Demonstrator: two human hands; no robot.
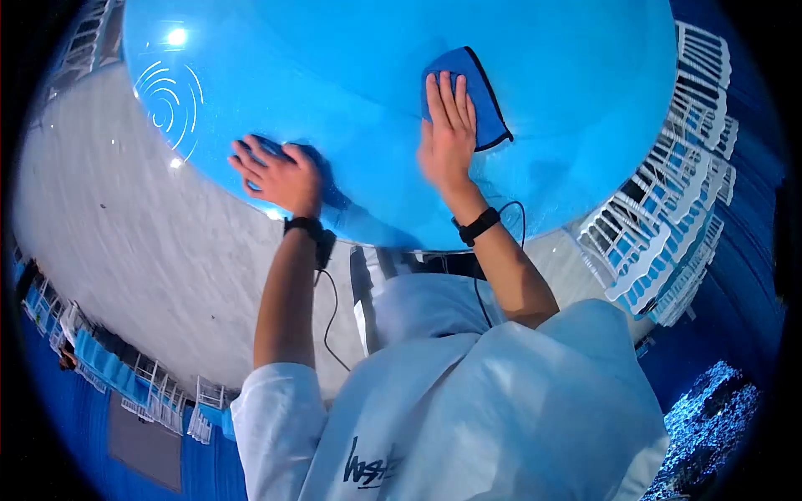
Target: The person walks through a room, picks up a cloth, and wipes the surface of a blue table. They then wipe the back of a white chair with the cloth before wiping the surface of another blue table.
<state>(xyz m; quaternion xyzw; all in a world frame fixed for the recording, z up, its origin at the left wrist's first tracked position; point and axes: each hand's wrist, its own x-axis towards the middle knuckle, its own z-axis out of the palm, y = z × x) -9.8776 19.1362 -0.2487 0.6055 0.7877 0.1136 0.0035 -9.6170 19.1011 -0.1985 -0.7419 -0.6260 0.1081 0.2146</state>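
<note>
A large glossy blue round table (334, 83) spreads out in front of me. My right hand (449, 129) lies flat on a folded blue cloth with dark edging (489, 100), its fingers stretched out over the cloth's left part. Near the table's front left edge, my left hand (280, 174) rests with its fingers spread and nothing visible in it. A dark shadow falls on the tabletop beside that hand. Both wrists wear black bands with thin cables.
White chairs (668, 200) stand stacked or lined up along the right side. More white chairs (154, 388) and blue-covered tables (109, 365) are at the lower left. Grey floor (142, 234) shows left of the table. A curved light reflection lies on the tabletop's left.
</note>
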